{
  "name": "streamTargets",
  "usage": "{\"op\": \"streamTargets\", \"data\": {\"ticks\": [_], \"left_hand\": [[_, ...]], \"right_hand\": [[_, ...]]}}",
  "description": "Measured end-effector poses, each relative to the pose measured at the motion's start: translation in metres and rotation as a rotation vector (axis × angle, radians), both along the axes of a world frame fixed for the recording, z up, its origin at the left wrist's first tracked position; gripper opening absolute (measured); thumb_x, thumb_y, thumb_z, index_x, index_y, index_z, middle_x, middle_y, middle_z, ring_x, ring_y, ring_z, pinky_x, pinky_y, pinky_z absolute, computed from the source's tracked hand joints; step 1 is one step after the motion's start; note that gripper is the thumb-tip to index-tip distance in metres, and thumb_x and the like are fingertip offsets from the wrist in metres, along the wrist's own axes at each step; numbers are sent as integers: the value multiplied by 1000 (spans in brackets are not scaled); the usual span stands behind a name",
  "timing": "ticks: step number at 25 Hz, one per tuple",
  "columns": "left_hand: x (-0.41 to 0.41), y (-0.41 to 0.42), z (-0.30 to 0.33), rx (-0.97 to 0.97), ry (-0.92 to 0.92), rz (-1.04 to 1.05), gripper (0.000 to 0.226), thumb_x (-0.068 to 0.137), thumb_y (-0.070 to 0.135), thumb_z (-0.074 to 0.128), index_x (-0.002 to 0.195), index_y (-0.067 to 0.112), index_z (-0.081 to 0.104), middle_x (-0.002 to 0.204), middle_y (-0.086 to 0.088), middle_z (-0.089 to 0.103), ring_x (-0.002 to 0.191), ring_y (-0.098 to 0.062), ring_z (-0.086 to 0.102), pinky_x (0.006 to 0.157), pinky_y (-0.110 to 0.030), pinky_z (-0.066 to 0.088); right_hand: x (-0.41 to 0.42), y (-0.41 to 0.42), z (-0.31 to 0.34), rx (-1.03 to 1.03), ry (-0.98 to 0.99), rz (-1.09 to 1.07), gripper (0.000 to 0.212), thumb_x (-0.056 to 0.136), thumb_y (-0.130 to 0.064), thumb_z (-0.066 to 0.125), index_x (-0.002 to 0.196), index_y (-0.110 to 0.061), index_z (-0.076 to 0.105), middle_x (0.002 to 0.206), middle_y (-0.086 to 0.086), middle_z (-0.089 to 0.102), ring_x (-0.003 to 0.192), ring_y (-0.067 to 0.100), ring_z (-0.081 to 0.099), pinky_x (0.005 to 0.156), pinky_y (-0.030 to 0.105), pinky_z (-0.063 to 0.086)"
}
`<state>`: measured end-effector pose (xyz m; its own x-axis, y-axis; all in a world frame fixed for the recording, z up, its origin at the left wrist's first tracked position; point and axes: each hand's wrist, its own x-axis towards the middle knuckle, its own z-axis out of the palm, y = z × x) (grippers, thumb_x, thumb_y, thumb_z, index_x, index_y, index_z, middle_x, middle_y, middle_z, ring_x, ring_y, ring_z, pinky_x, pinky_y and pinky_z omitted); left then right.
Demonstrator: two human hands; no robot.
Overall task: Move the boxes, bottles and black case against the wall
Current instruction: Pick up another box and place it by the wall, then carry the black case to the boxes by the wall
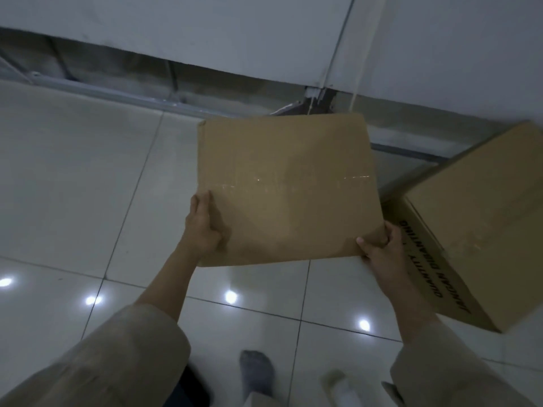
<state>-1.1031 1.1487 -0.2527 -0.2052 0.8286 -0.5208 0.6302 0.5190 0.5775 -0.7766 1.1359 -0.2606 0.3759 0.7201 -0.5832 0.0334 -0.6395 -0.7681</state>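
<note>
I hold a brown cardboard box (pixel 286 186), taped across its top, above the tiled floor in the middle of the view. My left hand (pixel 202 223) grips its left side near the front corner. My right hand (pixel 380 245) clasps its front right corner. The box's far edge reaches close to the white wall (pixel 235 33). A second, larger cardboard box (pixel 482 218) with black print on its side stands on the floor to the right, next to the wall. No bottles or black case are in view.
Glossy white floor tiles (pixel 73 177) stretch to the left with lamp reflections. A metal rail (pixel 102 91) runs along the gap under the wall panel. My socked feet (pixel 255 371) show at the bottom edge.
</note>
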Motion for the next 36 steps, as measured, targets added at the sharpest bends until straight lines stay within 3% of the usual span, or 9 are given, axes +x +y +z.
{"op": "streamTargets", "data": {"ticks": [2,6,9,13,16,19,21,29,36], "left_hand": [[2,2,-8,-37,21,-36,94,74,-9,57,147,15,3,153,-14,5,134,-41,26,111,-51,30],[4,-5,-9,16,32,-30,82,77,-4,56,145,18,15,152,-20,11,133,-46,25,109,-57,30],[25,-14,-3,-9,162,-9,74,81,8,58,144,16,20,157,-13,6,139,-41,19,112,-48,27],[39,-37,9,0,100,10,70,82,19,60,141,10,24,156,-13,11,140,-39,15,112,-47,25],[27,-68,28,-15,39,47,63,88,19,55,142,11,24,157,-12,7,142,-35,13,112,-44,21],[-5,-114,49,11,14,108,55,91,18,51,141,11,29,156,-10,12,142,-30,15,111,-39,22],[-39,-152,57,22,17,168,51,91,18,50,139,12,33,153,-11,21,139,-30,21,110,-38,24],[-177,-371,58,-71,116,467,38,90,14,51,128,12,48,138,-15,43,121,-31,44,98,-38,37],[-226,-493,-16,-169,129,694,38,90,15,50,128,12,47,134,-18,46,122,-34,43,98,-43,39]], "right_hand": [[6,-2,-13,-27,44,-1,69,81,0,63,137,-25,30,143,8,40,124,24,45,101,49,43],[0,0,-24,-54,-88,-67,73,79,-4,66,139,-24,29,143,9,40,126,32,44,101,55,43],[-12,6,-29,-79,-195,-257,73,77,-10,70,137,-22,29,142,16,38,124,40,43,96,59,45],[-48,-15,0,54,154,-516,67,86,-5,59,139,-19,22,136,11,39,120,31,45,97,52,45],[-79,-51,20,-105,285,-204,59,91,-9,53,140,-18,21,119,9,43,101,29,55,91,42,49],[-120,-92,23,-271,188,122,24,92,-13,53,115,-11,47,111,13,52,82,24,57,69,28,49],[-155,-118,24,-307,137,310,12,91,-16,53,103,-13,50,105,12,55,84,24,56,68,28,47],[-296,-248,28,-272,93,859,12,91,-19,52,103,-18,54,96,7,56,90,20,55,70,28,44],[-367,-342,-41,-289,55,1200,21,89,-19,53,110,-16,55,100,1,56,98,17,54,82,27,42]]}}
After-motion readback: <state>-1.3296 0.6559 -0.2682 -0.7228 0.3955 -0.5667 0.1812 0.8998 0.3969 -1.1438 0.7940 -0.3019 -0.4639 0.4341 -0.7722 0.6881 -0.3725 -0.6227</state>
